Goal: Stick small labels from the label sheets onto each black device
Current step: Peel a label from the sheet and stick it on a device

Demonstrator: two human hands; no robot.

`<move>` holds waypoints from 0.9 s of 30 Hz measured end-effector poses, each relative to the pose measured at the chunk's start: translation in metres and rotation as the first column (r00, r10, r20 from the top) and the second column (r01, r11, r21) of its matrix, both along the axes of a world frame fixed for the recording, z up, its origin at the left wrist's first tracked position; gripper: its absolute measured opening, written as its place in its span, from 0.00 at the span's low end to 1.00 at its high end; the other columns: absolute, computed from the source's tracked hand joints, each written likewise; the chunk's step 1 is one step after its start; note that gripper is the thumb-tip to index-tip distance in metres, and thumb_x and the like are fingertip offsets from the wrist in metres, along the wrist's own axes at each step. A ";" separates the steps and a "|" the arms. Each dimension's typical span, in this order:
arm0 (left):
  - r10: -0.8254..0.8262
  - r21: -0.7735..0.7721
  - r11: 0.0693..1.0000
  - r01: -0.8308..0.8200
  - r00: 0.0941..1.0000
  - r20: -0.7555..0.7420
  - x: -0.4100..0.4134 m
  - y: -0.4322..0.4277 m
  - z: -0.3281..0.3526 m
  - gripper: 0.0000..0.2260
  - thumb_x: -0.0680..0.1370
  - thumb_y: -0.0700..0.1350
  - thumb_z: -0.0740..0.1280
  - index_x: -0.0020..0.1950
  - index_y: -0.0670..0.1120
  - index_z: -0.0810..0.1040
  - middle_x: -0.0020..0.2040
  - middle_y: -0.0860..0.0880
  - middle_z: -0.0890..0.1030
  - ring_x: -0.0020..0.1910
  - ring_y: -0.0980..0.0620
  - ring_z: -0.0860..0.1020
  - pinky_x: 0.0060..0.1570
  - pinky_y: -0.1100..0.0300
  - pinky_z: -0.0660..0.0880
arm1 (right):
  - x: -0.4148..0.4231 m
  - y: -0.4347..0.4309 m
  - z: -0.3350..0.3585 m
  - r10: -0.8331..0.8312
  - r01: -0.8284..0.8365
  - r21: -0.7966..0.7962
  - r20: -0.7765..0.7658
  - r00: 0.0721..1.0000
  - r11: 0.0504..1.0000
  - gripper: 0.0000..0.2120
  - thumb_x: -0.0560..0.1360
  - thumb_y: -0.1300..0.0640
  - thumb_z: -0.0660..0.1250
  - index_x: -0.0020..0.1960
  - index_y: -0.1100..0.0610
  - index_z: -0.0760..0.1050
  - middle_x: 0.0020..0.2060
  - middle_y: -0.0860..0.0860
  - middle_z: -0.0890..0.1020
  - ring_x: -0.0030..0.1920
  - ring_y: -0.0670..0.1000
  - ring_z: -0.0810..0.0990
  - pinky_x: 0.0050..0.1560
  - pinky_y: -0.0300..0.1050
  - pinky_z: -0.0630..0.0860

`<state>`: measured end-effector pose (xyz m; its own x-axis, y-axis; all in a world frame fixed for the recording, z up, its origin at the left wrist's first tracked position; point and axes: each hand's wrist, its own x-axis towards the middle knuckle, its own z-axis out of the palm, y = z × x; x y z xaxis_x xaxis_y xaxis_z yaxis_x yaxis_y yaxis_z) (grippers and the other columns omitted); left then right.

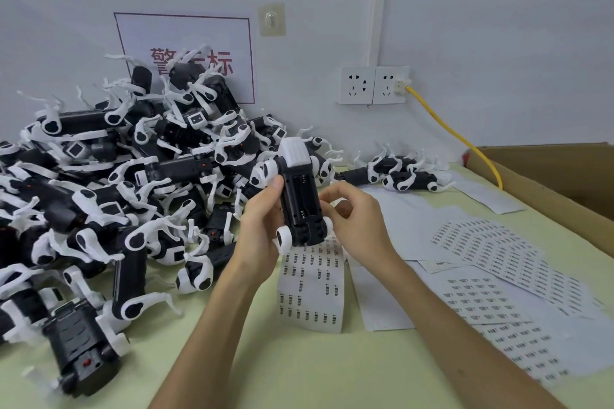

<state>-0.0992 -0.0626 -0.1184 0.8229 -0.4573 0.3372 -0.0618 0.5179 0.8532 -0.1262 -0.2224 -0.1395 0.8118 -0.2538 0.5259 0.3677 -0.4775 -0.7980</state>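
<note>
left hand [262,226] grips the black device [299,199] from its left side, thumb up on the left edge, fingers wrapped behind. the device is held upright in the air over the table [299,372], mid-scene, open battery bay facing the camera, white cap at the top, white wheels at the bottom. right hand [357,222] has fingers curled, index and thumb tips pinched against the device's right edge; can't tell if a label sits between them. a label sheet [312,289] lies flat on the table right below the hands, its far end hidden behind the device. more label sheets [491,262] are fanned out and overlapping to the right, some printed, some blank backing. a big pile of devices [116,176] fills the left side up to the wall, black bodies with white arms, tangled. a small group of devices [402,173] sits far right of the hands, apart from the pile. a cardboard box [564,176] stands at the right edge of the table. a yellow cable [455,133] runs from the wall sockets [373,85] down behind the box. a red-bordered sign [186,40] on the wall is half hidden by the pile.
</note>
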 end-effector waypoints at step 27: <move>0.013 0.070 0.997 -0.015 0.999 0.034 0.001 -0.002 -0.003 0.18 0.81 0.56 0.61 0.50 0.44 0.83 0.45 0.40 0.83 0.43 0.43 0.82 0.43 0.53 0.80 | -0.001 0.002 0.001 -0.069 0.072 0.050 -0.053 0.996 0.996 0.02 0.75 0.57 0.75 0.44 0.53 0.84 0.38 0.45 0.85 0.36 0.45 0.80 0.40 0.37 0.77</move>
<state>-0.0984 -0.0646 -0.1213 0.8182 -0.4692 0.3323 -0.0982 0.4554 0.8848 -0.1275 -0.2204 -0.1383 0.8165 -0.3375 0.4684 0.2922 -0.4581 -0.8395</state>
